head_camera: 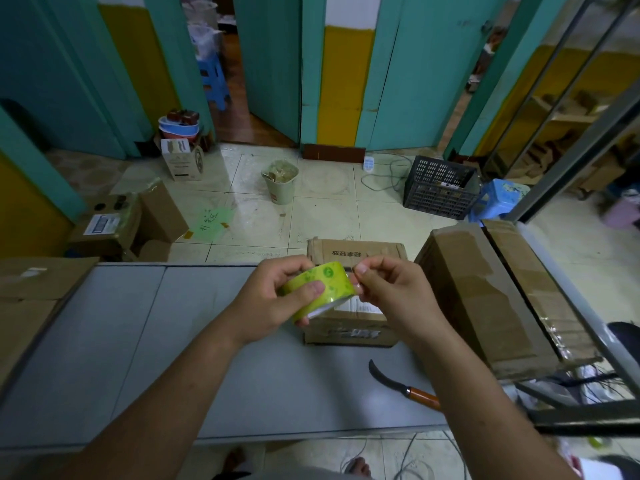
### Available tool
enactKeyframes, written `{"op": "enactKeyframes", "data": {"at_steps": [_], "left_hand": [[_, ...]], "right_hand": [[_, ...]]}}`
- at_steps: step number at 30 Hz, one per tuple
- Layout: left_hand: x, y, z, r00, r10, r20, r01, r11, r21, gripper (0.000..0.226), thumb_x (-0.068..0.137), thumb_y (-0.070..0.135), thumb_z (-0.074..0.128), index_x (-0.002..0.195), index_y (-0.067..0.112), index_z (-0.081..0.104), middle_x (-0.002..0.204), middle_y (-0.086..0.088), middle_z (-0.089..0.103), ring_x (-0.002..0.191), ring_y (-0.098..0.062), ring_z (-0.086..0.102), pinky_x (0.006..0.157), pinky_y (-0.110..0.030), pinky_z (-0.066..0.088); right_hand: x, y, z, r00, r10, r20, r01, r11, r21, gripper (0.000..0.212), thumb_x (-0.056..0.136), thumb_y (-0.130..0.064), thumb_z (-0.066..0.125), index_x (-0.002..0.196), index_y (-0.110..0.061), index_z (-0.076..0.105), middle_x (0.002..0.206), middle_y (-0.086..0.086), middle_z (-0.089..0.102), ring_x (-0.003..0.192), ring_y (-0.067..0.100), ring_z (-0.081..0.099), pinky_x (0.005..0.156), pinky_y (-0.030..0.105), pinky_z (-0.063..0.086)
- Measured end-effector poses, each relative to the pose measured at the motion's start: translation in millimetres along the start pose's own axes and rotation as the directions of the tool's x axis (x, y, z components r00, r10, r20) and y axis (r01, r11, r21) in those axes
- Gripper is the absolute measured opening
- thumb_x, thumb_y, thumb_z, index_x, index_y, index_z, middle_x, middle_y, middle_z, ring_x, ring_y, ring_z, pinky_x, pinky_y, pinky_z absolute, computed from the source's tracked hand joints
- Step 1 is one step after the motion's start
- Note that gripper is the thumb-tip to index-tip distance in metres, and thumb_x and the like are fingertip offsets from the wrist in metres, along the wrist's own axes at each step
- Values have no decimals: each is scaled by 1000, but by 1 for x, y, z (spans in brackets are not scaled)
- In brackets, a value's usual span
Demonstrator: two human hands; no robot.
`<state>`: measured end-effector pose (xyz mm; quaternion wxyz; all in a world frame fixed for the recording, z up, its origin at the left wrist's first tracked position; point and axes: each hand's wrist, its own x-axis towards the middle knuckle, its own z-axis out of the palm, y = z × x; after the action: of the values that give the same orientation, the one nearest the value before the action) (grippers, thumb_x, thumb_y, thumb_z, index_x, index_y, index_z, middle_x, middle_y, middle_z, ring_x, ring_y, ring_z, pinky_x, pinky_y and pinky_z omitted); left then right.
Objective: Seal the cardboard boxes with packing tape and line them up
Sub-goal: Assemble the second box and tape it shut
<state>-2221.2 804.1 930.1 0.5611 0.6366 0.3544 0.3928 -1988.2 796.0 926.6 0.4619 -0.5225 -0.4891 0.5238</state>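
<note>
Above the far edge of the grey table (138,341), both hands held a green tape roll (320,289) in the air. The left hand (273,299) gripped it with the thumb laid across the outer face and the fingers curled behind. The right hand (391,289) pinched the roll's right rim between thumb and forefinger; whether a loose end of tape was lifted could not be told. Directly beneath the roll, a small cardboard box (349,332) sat at the table's far edge, with a white label on top. A large cardboard box (485,299) lay along the right edge, just beside the small one. A knife (401,386) with an orange handle rested near the front right corner. Open cardboard flaps (31,292) overlapped the left edge.
</note>
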Motion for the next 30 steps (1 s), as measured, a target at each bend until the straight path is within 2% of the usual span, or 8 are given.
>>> {"op": "enactKeyframes", "data": {"at_steps": [3,6,8,14,17,20,25,30], "left_hand": [[-2,0,-4,999,-37,30,31,987,160,13,98,28,73,85,30,71,74,7,69,60,-13,70,53,-25,56],[-1,-4,-12,990,-138,-42,137,805,577,31,94,57,71,84,28,69,68,12,71,57,-7,69,58,-36,60],[-2,-7,-16,981,-163,-107,191,707,680,52,87,75,65,79,23,67,61,10,70,51,-5,68,60,-36,60],[-2,-3,-28,984,-170,-61,178,966,187,48,78,66,79,73,19,73,62,-4,68,52,-19,70,48,-30,57],[-1,-3,-35,995,-82,-59,76,992,-106,60,78,65,86,69,8,67,59,-14,63,47,-18,65,45,-24,52],[0,-4,-37,1000,6,26,1,968,-250,46,84,58,83,69,16,71,57,-15,64,47,-20,64,46,-21,49],[2,-9,-34,999,25,-21,-27,994,-109,30,88,35,75,61,22,68,51,4,55,43,-5,51,45,-16,39],[5,-14,-33,1000,-22,1,21,987,160,32,86,46,73,62,26,68,55,9,51,53,-4,47,51,-19,36]], "right_hand": [[-2,-4,-11,996,85,22,-87,990,115,14,97,-12,67,103,0,74,87,11,74,73,17,65,71,27,57],[-2,-13,-29,993,107,46,-114,980,163,21,90,-21,71,102,-4,77,90,13,75,75,17,66,73,27,58],[-2,-14,-30,996,73,53,-78,992,104,13,95,-18,70,96,-9,79,89,13,75,73,16,65,72,26,57],[4,-18,-27,996,84,8,-84,983,163,23,100,-15,66,81,-18,79,81,7,69,75,19,61,79,34,56],[5,-16,-26,994,98,43,-105,974,203,18,97,-18,68,82,-17,78,76,2,67,72,15,61,77,32,55],[6,-13,-19,990,134,32,-138,964,229,19,83,-23,79,92,-8,74,74,3,63,69,14,56,78,33,52],[8,-7,-19,991,132,-18,-124,959,256,38,72,-24,89,97,-4,69,78,12,57,71,18,57,76,33,55],[7,-5,-25,998,6,-68,0,997,83,29,76,-26,90,90,-7,72,76,7,67,70,18,64,71,30,56]]}}
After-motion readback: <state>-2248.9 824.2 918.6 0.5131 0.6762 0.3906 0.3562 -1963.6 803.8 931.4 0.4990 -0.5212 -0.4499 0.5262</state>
